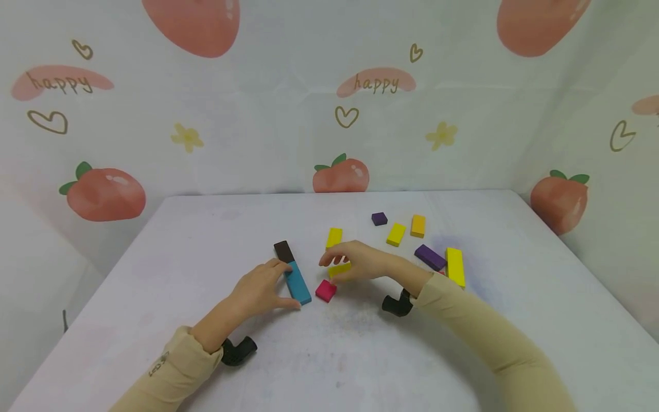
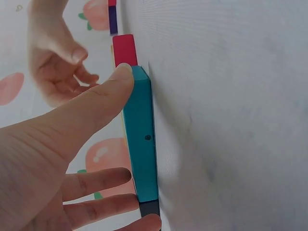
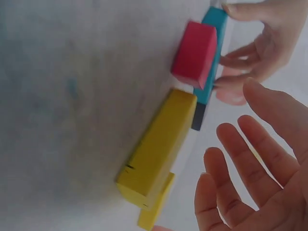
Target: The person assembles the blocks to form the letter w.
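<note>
Okay, so on my feed the left hand (image 1: 259,289) has its fingers and thumb spread, touching the long blue wooden-looking block (image 1: 298,284) on the white table (image 1: 319,366); its long axis points away from the person. Right hand (image 1: 360,260) hangs loose, pinching nothing, nearer the short red wooden-looking block (image 1: 326,290) just right of the blue one.

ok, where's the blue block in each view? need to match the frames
Head: blue block, slightly left of centre, below mid-height, by the left hand.
Left wrist: blue block, near centre, running roughly top to bottom.
Right wrist: blue block, upper right of centre, partly hidden behind the red block.
Shared landmark: the dark block in line with one end of it, visible in all three.
</note>
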A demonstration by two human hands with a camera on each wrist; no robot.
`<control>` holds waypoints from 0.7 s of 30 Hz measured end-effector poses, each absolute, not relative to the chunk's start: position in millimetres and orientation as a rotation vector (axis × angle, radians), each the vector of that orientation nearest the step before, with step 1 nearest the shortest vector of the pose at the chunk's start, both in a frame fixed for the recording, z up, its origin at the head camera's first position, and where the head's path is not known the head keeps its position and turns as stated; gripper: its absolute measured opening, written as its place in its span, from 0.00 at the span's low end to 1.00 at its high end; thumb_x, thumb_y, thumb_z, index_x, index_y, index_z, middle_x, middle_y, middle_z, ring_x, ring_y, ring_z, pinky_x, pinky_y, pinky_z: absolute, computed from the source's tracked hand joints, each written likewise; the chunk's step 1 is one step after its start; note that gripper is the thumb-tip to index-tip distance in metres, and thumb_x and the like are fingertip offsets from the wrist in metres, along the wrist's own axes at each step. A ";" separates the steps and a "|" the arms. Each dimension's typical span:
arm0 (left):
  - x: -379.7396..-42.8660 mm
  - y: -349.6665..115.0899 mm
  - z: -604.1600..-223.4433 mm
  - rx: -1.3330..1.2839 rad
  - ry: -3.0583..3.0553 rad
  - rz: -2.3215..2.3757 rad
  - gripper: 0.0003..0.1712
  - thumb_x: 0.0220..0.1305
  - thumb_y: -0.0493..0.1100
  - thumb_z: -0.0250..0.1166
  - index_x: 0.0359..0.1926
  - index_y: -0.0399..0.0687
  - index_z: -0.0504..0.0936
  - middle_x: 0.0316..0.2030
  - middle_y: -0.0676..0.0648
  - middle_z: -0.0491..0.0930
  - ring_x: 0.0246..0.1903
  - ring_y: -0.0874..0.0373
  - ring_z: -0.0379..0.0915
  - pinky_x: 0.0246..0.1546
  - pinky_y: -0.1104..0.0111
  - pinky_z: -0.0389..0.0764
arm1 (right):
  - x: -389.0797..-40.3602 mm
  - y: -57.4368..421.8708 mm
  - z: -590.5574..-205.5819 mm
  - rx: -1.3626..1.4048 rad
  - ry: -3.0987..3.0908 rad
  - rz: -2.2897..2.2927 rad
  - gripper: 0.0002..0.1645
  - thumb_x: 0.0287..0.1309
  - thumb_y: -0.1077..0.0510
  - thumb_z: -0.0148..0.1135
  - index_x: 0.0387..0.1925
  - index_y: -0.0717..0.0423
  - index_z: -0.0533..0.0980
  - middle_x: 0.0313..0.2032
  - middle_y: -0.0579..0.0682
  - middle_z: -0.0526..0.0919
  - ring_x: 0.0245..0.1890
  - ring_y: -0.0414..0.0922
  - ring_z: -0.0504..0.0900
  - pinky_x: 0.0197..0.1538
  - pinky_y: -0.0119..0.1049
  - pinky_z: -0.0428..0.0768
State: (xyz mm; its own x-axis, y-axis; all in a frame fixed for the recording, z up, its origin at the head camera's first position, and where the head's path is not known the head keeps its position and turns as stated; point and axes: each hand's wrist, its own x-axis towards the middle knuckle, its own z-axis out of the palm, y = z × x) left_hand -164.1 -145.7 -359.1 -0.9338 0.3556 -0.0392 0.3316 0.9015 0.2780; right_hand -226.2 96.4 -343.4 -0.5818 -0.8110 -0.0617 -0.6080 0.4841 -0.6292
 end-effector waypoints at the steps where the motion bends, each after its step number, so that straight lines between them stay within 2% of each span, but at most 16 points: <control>1: -164.3 -145.7 -359.1 0.538 2.977 0.409 0.45 0.41 0.61 0.74 0.56 0.38 0.73 0.56 0.39 0.73 0.49 0.46 0.74 0.50 0.54 0.78 | -224.5 96.8 -344.3 -1.183 2.375 -0.808 0.21 0.56 0.57 0.64 0.52 0.57 0.74 0.50 0.53 0.81 0.50 0.49 0.77 0.56 0.42 0.77; 4: -164.5 -145.8 -359.0 0.533 2.976 0.406 0.45 0.41 0.61 0.74 0.55 0.38 0.73 0.56 0.39 0.73 0.49 0.46 0.74 0.50 0.54 0.78 | -221.0 98.0 -347.6 -1.173 2.361 -0.810 0.23 0.55 0.57 0.64 0.53 0.56 0.74 0.51 0.52 0.80 0.51 0.49 0.76 0.58 0.42 0.76; 12: -164.0 -145.5 -357.5 0.549 2.974 0.422 0.45 0.41 0.61 0.74 0.55 0.37 0.73 0.56 0.38 0.73 0.51 0.45 0.73 0.52 0.53 0.77 | -219.3 99.2 -357.7 -1.198 2.361 -0.800 0.24 0.53 0.57 0.67 0.52 0.55 0.74 0.51 0.50 0.79 0.50 0.44 0.74 0.56 0.34 0.75; 21: -164.5 -146.0 -358.3 0.542 2.972 0.429 0.45 0.41 0.61 0.74 0.56 0.38 0.73 0.56 0.39 0.73 0.50 0.45 0.74 0.51 0.54 0.78 | -219.6 96.9 -359.8 -1.249 2.364 -0.747 0.23 0.53 0.59 0.66 0.52 0.55 0.76 0.50 0.49 0.80 0.50 0.44 0.74 0.56 0.34 0.74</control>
